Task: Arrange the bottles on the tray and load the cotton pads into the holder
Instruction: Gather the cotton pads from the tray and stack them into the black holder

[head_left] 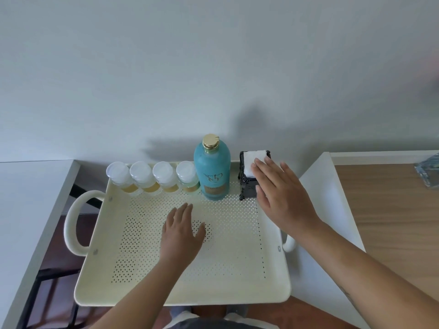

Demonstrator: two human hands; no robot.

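Observation:
A cream perforated tray (152,276) with looped handles lies in front of me. Along its far edge stand several small clear bottles (140,178) with white caps, in a row. To their right is a tall teal bottle (212,172) with a gold cap. At the far right corner sits a black square holder (247,186) with white cotton pads (253,160) at its top. My right hand (282,193) lies with straight fingers on the pads and the holder's right side. My left hand (180,231) rests flat and empty on the tray floor.
A white tabletop (26,198) lies to the left, and a white ledge with a wooden surface (392,222) to the right. A clear glass object (428,169) stands at the far right edge. A pale wall rises behind the tray.

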